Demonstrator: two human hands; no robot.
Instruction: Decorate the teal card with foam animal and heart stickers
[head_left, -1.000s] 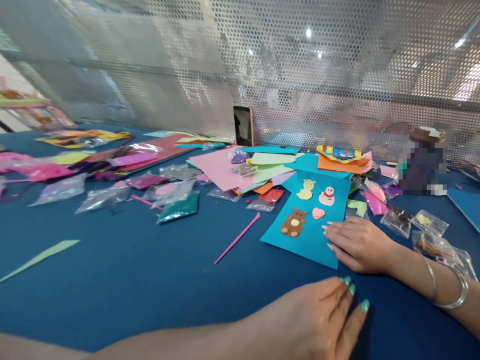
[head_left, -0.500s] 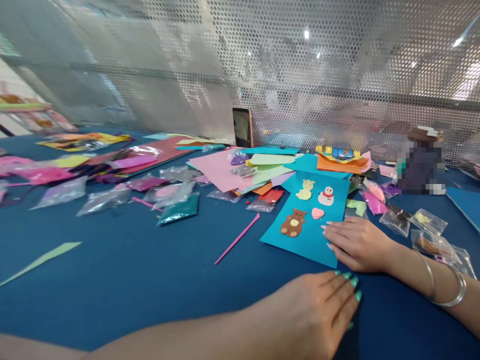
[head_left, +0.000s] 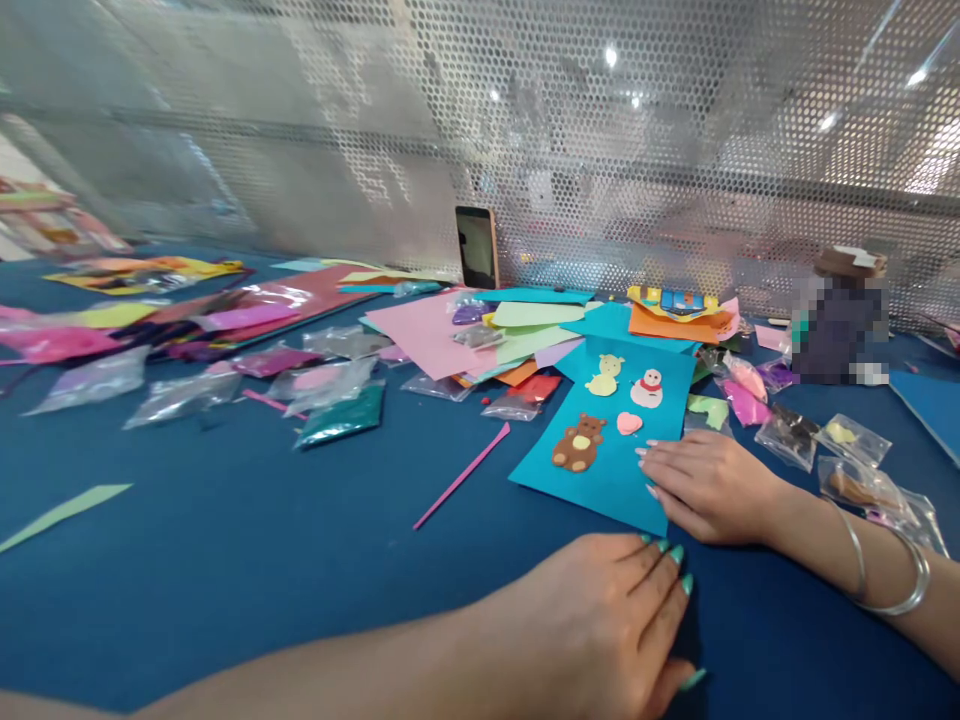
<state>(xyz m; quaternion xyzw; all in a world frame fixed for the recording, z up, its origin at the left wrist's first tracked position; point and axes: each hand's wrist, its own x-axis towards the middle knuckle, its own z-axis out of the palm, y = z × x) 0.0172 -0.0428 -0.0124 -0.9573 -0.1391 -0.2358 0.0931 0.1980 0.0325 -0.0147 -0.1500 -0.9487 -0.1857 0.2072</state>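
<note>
A blue paper sheet (head_left: 600,489) lies on the table in front of me. On it are small flat figures: a brown bear (head_left: 578,445), a pale yellow animal (head_left: 606,374), a snowman (head_left: 647,388) and a pink heart (head_left: 629,424). My right hand (head_left: 712,485), with pale nails and bracelets at the wrist, rests palm down across the sheet's right edge, fingers outstretched. Nearer to me is my left hand (head_left: 619,610), green-nailed, just below the sheet's lower right corner. Its fingers are straight, its thumb stands apart, and it shows nothing in its grasp.
A pink stick (head_left: 461,476) lies left of the sheet. Coloured papers (head_left: 420,335) and bags of clay (head_left: 341,416) spread behind it, more small bags (head_left: 855,440) at right. A phone (head_left: 477,248) leans against the perforated metal screen (head_left: 540,130). A green paper strip (head_left: 64,512) lies left.
The view has turned slightly right, so most things sit further left. My left thumb now sticks out from the fingers. My right hand keeps its place on the sheet's edge.
</note>
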